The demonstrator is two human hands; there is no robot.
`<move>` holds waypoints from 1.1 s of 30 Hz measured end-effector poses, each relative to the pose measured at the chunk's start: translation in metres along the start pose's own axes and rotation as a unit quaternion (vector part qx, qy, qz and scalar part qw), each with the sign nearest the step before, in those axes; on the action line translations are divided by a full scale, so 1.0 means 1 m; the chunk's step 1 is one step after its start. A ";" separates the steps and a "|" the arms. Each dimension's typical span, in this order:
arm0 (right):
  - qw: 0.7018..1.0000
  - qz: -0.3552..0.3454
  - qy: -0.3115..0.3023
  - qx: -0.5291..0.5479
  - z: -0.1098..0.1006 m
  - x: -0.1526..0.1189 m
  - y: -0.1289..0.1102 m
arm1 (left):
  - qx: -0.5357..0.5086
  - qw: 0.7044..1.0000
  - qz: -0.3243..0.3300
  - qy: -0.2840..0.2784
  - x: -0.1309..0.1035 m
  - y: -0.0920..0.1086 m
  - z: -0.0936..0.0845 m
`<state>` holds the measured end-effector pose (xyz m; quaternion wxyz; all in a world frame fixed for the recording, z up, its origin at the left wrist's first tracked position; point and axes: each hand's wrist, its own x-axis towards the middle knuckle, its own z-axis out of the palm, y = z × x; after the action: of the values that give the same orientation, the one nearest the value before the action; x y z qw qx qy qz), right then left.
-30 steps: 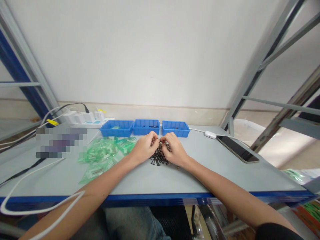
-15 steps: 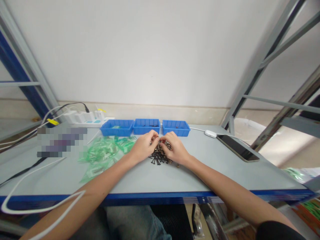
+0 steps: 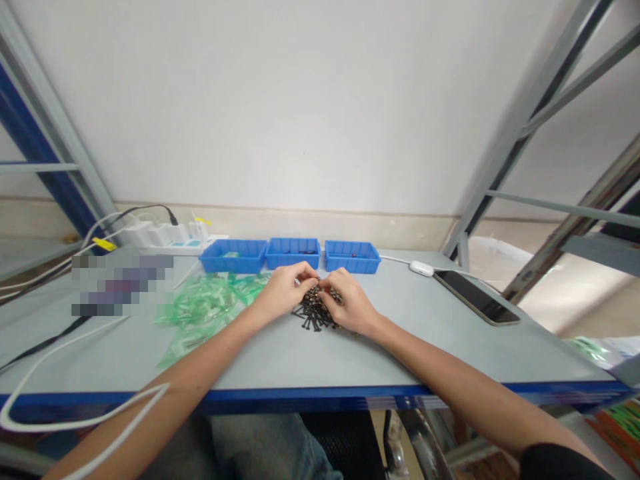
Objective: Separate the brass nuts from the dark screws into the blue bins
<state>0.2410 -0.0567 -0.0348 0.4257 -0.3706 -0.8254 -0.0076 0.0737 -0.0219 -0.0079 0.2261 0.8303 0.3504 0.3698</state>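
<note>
Over a pile of dark screws and brassy metal pieces [image 3: 314,316] my two hands meet with their fingertips almost touching. My left hand [image 3: 286,291] is closed in a pinch at the pile's upper left. Closed as well, my right hand [image 3: 349,300] bends its fingers over the pile's right side. Whatever small piece sits between the fingertips is too small to name. Behind the hands stand three blue trays: the left one [image 3: 233,257], the middle one [image 3: 293,253] with a few dark pieces, and the right one [image 3: 353,258] with a small piece inside.
Green plastic bags [image 3: 200,303] lie left of my left hand. A white power strip [image 3: 167,237] with cables stands at the back left. At the right are a phone [image 3: 475,297] and a white cable adapter [image 3: 421,269]. The table's blue edge [image 3: 320,399] runs below my forearms.
Both hands have shifted very slightly, and their fingertips have come closer together. The reddish spot seen between the fingers earlier no longer shows.
</note>
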 end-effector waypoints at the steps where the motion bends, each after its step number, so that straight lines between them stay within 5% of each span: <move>1: 1.000 -0.001 -0.004 0.000 0.000 0.000 0.000 | -0.001 1.000 0.001 -0.006 0.000 -0.001 -0.001; 11: 0.999 -0.006 -0.041 -0.007 -0.002 0.001 -0.001 | 0.005 0.999 -0.014 -0.034 0.002 -0.005 -0.005; 16: 0.999 0.006 -0.025 -0.042 -0.003 0.004 -0.002 | 0.000 1.000 -0.027 -0.003 0.002 0.000 -0.006; 33: 0.998 0.026 0.014 -0.052 -0.006 0.005 0.006 | 0.079 0.996 0.043 -0.015 -0.005 -0.003 0.006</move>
<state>0.2467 -0.0515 -0.0291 0.4175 -0.4137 -0.8078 -0.0446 0.0742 -0.0246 -0.0158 0.1488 0.8653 0.3387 0.3382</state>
